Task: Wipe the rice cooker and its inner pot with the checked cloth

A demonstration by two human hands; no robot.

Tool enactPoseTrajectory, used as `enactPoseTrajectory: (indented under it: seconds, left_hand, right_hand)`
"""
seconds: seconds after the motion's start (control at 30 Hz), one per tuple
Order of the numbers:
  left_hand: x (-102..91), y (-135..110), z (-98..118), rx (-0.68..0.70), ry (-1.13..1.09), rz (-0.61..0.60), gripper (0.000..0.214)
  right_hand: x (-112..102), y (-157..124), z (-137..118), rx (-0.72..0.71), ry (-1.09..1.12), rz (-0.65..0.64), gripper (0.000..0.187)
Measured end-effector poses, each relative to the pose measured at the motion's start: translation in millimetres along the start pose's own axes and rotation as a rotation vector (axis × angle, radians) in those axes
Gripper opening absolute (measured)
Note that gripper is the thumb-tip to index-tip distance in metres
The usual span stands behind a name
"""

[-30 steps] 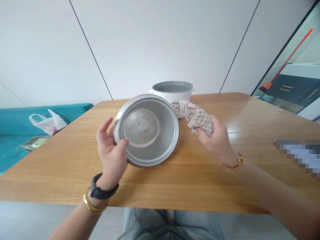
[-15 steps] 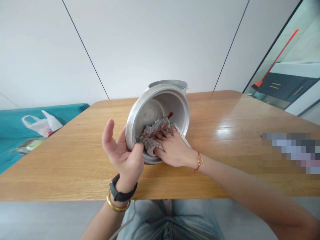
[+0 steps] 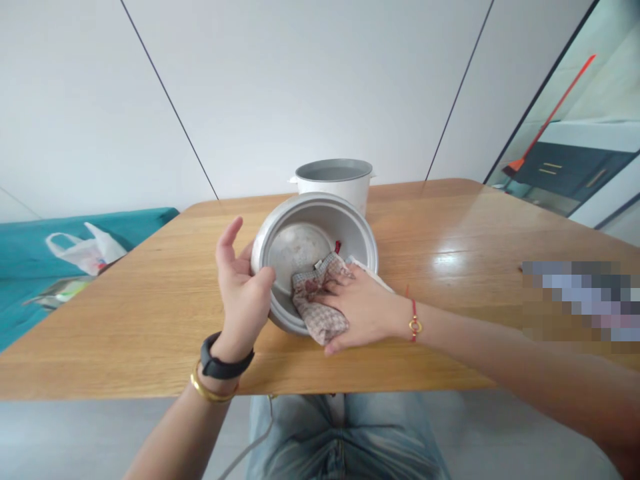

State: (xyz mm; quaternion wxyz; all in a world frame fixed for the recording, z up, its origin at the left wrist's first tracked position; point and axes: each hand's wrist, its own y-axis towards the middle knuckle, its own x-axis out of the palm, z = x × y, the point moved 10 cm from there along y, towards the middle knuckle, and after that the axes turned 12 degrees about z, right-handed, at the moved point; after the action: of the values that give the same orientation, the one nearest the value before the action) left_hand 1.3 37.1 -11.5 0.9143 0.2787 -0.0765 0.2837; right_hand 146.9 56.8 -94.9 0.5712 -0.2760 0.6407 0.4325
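A metal inner pot [image 3: 300, 248] is tilted on the table with its mouth facing me. My left hand [image 3: 243, 283] grips its left rim, the thumb over the edge and the index finger lifted away. My right hand [image 3: 363, 303] presses a patterned cloth [image 3: 323, 300] against the pot's lower right inside wall and rim, fingers spread on the fabric. A red tag-like strip [image 3: 338, 247] sticks up from the cloth. Just behind the pot stands a white rice cooker body [image 3: 353, 190], open at the top, grey inside.
The wooden table [image 3: 150, 320] reaches to the white wall. A teal sofa [image 3: 20, 247] with a white plastic bag [image 3: 86, 253] is at the left. A blurred-out item [image 3: 580, 293] lies on the right. A cord [image 3: 250, 450] hangs below the front edge.
The pot has been lowered and tipped so more of its bottom shows, uncovering the cooker body behind. My right hand and the cloth have shifted slightly right and toward me, over the rim.
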Motion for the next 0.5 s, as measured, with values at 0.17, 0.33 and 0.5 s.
enactPoseTrajectory:
  seconds: [0.17, 0.33, 0.5]
  left_hand:
    - [6.5, 55, -28, -0.181, 0.035, -0.032, 0.083]
    - [-20.2, 41, -40, -0.092, -0.071, 0.153, 0.069]
    - [-36.1, -38, -62, -0.229, -0.025, 0.233, 0.039]
  right_hand:
    - [-8, 5, 15, -0.091, -0.082, -0.103, 0.053]
    - [-6, 15, -1, -0.031, 0.053, -0.141, 0.047]
    - [4, 22, -24, 0.025, 0.178, 0.037, 0.071]
